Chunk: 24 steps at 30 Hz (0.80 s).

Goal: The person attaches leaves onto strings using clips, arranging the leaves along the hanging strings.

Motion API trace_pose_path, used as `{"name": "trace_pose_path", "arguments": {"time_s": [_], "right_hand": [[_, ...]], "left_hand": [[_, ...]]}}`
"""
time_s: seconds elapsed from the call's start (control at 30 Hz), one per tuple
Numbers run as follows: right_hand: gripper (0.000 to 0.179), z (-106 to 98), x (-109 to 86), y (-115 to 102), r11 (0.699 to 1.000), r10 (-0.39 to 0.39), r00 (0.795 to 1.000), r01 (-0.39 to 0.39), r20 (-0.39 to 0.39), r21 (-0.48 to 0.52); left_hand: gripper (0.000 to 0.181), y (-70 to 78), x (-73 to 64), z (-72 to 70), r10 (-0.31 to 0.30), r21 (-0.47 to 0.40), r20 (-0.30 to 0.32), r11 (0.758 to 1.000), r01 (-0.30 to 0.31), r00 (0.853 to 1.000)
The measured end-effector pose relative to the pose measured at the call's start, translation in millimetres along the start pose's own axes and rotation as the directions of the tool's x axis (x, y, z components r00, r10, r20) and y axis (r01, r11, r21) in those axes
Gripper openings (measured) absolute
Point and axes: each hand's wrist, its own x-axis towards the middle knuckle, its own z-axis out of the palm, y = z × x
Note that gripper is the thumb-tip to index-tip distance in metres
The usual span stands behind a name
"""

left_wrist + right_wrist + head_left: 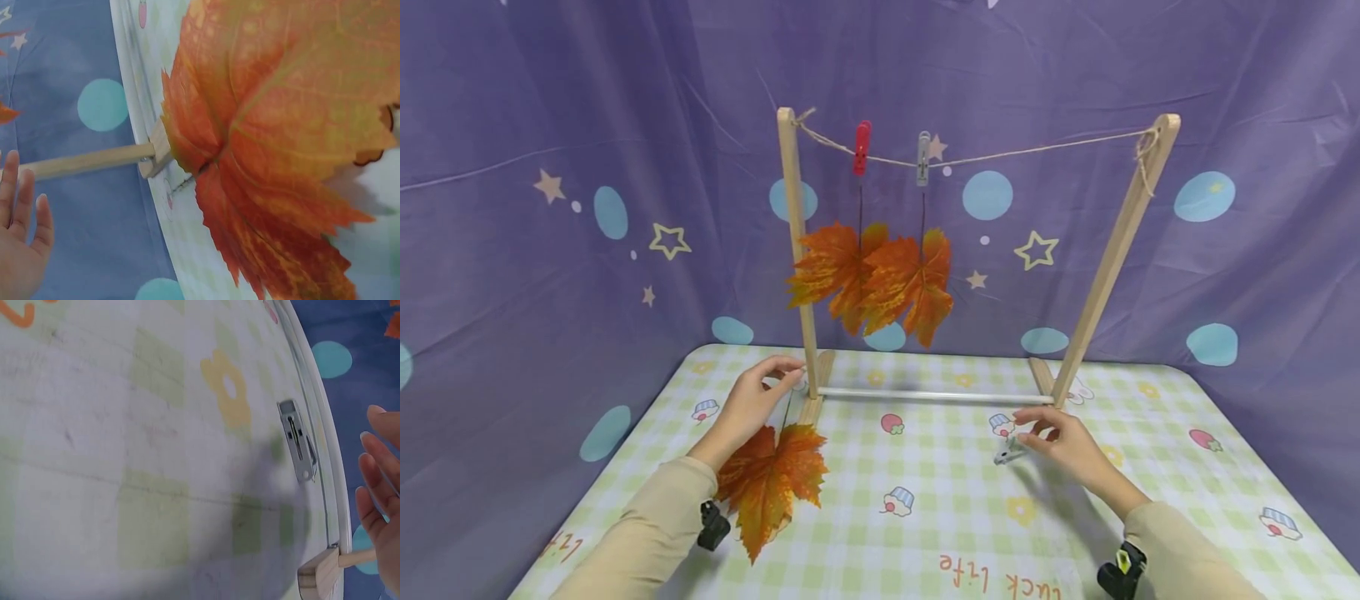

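An orange maple leaf (778, 475) lies on the table at the left, its thin stem pointing toward the back. My left hand (758, 402) reaches over it, thumb and forefinger tips close together near the stem's end. In the left wrist view that leaf (275, 144) is large, and the fingers stay apart from the stem. A grey clothespin (1009, 452) sits at the right, right at the fingertips of my right hand (1063, 446) in the head view. The right wrist view shows the clothespin (299, 440) apart from the loosely bent fingers.
A wooden frame with a left post (797, 250) and right post (1112, 258) carries a string (1037, 150). A red clothespin (862, 148) and another grey clothespin (922, 158) hold two hanging leaves (917, 283). A pale rod (932, 396) joins the feet. Behind hangs a purple curtain.
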Motion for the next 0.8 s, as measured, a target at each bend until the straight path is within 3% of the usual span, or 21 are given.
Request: {"name": "trace_pose_path", "arguments": {"time_s": [0.37, 0.63, 0.8], "right_hand": [[0.028, -9.1, -1.6, 12.9, 0.997, 0.071, 0.996, -0.071, 0.058, 0.009], [0.029, -11.0, -1.7, 19.9, 0.994, 0.073, 0.992, -0.081, 0.107, 0.069], [0.029, -11.3, 0.1, 24.2, 0.992, 0.111, 0.985, -0.118, 0.13, 0.05]], "left_hand": [[0.029, -31.4, 6.0, -12.3, -0.071, 0.019, 0.027, 0.997, 0.07, 0.997], [0.029, -41.0, 10.4, -12.7, -0.093, 0.024, 0.079, 0.996, 0.091, 0.992], [0.028, -45.5, 14.5, -8.7, -0.101, 0.05, 0.139, 0.994, 0.094, 0.985]]}}
